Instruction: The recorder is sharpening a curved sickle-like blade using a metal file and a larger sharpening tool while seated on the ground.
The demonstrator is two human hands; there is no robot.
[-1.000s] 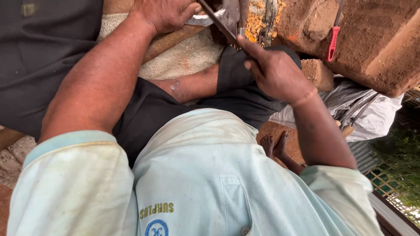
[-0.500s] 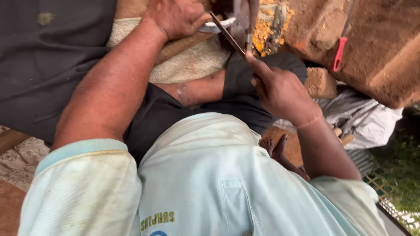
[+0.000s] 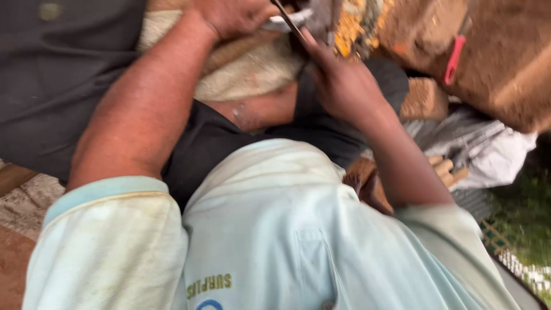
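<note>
Nearest, pale blue shirt (image 3: pixel 275 229). Beyond, right hand (image 3: pixel 344 86) closed around thin dark blade (image 3: pixel 288 20), slanting up past fingers. Farther left, left hand (image 3: pixel 235 14) pressing on tan cloth (image 3: pixel 247 72); grip unclear at frame edge. Red clip (image 3: pixel 454 57) farther right.

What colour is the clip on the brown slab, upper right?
Red clip, clearest in the head view.

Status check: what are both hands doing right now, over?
Left hand pressing on tan cloth. Right hand gripping thin dark tool. View blurred; nothing blocking.
</note>
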